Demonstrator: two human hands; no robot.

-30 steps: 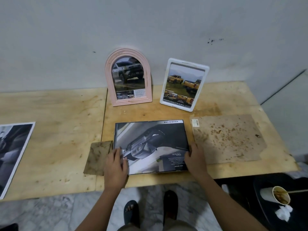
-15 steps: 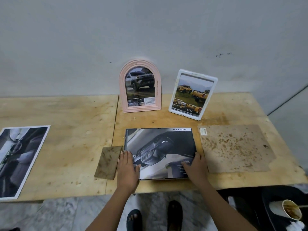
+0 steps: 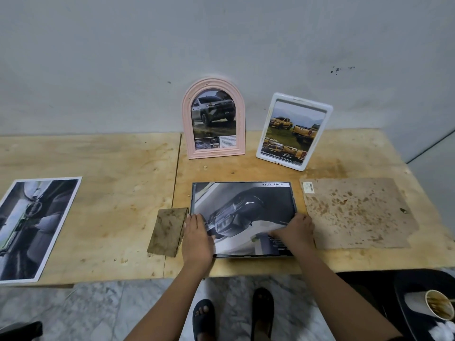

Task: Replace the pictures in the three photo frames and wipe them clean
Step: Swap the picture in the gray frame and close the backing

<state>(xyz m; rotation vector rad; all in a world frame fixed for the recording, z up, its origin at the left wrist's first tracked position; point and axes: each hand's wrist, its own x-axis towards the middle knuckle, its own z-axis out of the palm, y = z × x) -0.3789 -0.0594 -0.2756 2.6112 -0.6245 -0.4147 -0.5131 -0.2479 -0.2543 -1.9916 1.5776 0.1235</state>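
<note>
Both hands are down on the big dark picture (image 3: 246,210), which lies flat near the front edge of the wooden table (image 3: 118,193), set in a thin dark frame (image 3: 193,195) with its caption upside down to the person. The left hand (image 3: 197,238) rests on the lower left corner, fingers straight and flat, gripping nothing. The right hand (image 3: 294,232) is spread on the lower right part, its fingers reaching leftward across the print, also flat and pressing. Just left of the frame lies a small stained board piece (image 3: 168,231); just right of it, a large stained backing board (image 3: 357,212). At the back, a pink arched frame (image 3: 213,119) and a white frame (image 3: 294,131) stand against the wall, each showing a truck picture. Far left, a loose print (image 3: 37,227) lies on the table.
</note>
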